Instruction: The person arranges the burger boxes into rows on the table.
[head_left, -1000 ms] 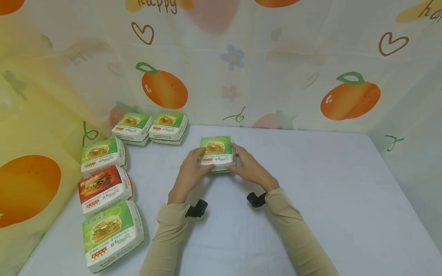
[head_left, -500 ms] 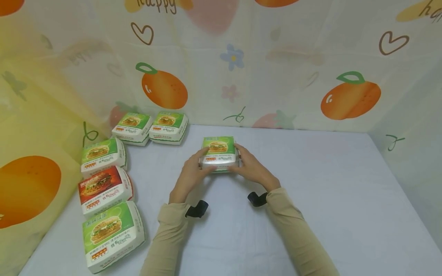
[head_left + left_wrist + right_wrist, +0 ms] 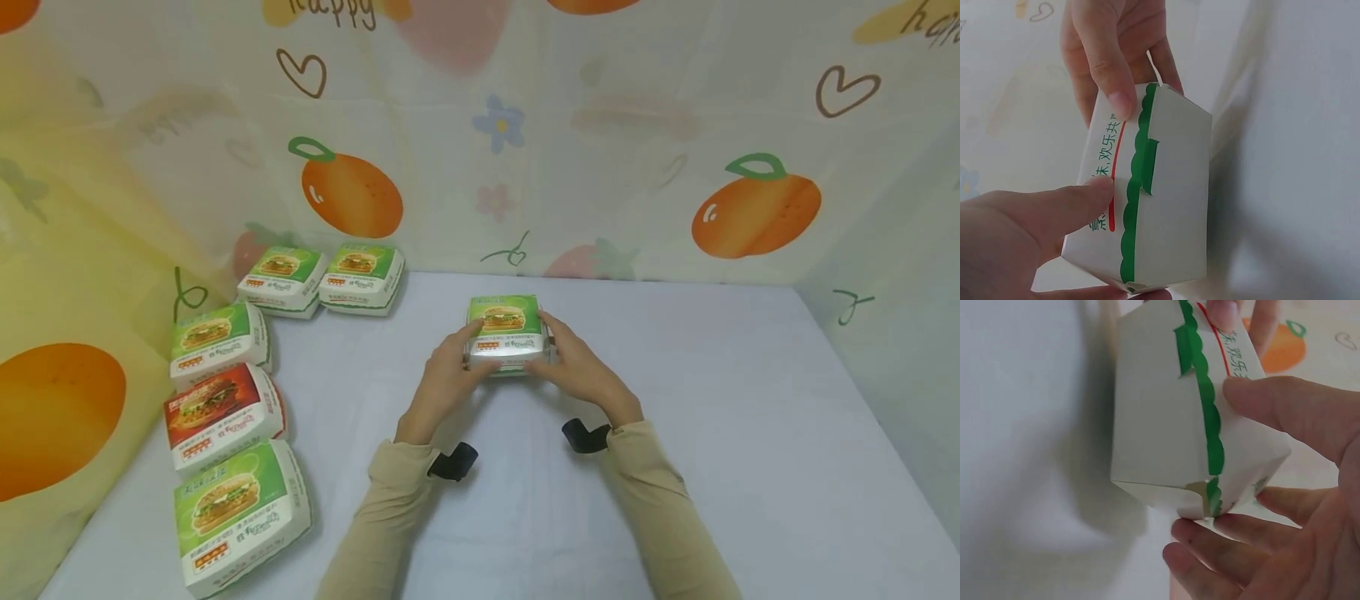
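Observation:
Both hands hold one green-and-white burger box (image 3: 504, 327) at the middle back of the table. My left hand (image 3: 447, 371) grips its left side, thumb on the front face and fingers along the side. On the right side my right hand (image 3: 581, 362) grips it the same way. In the left wrist view the box (image 3: 1166, 187) shows its white front with a green scalloped band and a small tab. The right wrist view shows the box's near corner (image 3: 1160, 419) with fingers spread along its side.
Along the left stand several more burger boxes: a large green one (image 3: 240, 508) in front, a red one (image 3: 221, 412), then a green one (image 3: 217, 337). Two green boxes (image 3: 281, 279) sit side by side at the back left. A printed curtain (image 3: 600, 125) hangs behind the white table (image 3: 750, 433).
Both hands have carried the held burger box to the right. The view has shifted slightly; the other boxes stay in place.

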Available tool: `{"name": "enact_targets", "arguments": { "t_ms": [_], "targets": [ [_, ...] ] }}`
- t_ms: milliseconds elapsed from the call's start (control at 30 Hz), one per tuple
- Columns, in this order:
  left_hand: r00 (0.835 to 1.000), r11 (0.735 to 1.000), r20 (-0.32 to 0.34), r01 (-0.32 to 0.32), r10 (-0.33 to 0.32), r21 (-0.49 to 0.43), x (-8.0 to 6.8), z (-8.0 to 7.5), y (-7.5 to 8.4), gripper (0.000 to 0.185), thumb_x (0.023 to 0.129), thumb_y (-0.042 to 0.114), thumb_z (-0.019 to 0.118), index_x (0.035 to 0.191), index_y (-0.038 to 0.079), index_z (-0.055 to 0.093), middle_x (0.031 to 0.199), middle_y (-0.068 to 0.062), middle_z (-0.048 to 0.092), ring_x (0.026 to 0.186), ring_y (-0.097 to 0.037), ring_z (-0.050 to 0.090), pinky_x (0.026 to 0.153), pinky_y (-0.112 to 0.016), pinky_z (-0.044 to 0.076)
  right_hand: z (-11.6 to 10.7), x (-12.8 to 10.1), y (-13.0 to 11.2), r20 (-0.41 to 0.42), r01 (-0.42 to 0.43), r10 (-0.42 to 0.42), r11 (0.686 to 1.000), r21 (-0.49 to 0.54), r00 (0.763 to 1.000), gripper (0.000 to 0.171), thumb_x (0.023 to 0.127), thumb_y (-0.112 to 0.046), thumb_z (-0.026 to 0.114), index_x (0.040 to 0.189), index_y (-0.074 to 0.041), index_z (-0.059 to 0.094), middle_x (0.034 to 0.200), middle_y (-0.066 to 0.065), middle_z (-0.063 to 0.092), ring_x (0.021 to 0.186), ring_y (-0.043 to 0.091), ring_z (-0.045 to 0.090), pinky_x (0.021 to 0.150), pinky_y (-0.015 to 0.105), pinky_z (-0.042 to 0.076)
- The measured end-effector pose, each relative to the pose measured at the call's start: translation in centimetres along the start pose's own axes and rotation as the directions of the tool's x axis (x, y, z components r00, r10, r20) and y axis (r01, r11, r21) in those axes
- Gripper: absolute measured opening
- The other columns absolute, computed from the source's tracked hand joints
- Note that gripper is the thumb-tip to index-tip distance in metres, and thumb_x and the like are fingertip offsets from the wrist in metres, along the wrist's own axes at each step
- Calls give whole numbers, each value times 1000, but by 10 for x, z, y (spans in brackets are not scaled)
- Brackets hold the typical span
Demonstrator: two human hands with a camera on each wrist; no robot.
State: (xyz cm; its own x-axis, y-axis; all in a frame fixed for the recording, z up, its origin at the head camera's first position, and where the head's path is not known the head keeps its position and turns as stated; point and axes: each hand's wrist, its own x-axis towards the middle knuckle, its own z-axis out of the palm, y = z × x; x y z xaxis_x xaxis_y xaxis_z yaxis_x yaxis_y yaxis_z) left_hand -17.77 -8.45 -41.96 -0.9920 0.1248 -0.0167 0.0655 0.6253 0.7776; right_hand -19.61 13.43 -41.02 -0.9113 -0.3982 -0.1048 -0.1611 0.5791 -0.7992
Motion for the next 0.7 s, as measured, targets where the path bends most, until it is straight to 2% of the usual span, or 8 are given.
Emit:
{"name": "enact_targets", "arguments": {
  "t_ms": [233,467,700],
  "targets": [
    [996,997,47,-79,78,25,5,16,13,70,91,27,72,152,11,40,148,-18,49,123,-31,55,101,-48,49,-17,-14,12,-16,-37,37,999,-8,999,87,94,-28,66,158,-5,12,164,21,17,142,49,35,113,60,35],
    [992,994,62,-108,106,34,12,26,22,70,91,25,72,152,11,40,147,-19,49,125,-31,54,104,-50,46,-29,-21,18,-26,-32,32,999,-5,999,87,94,-28,68,158,-5,13,164,22,16,139,51,38,112,61,36],
    [988,989,67,-142,140,37,21,39,30,71,90,26,74,150,10,41,143,-17,52,122,-30,55,104,-48,46,-45,-29,27,-20,-78,78,997,-8,997,87,95,-31,66,159,-8,12,165,20,15,138,51,39,111,63,36]
  ]
}}
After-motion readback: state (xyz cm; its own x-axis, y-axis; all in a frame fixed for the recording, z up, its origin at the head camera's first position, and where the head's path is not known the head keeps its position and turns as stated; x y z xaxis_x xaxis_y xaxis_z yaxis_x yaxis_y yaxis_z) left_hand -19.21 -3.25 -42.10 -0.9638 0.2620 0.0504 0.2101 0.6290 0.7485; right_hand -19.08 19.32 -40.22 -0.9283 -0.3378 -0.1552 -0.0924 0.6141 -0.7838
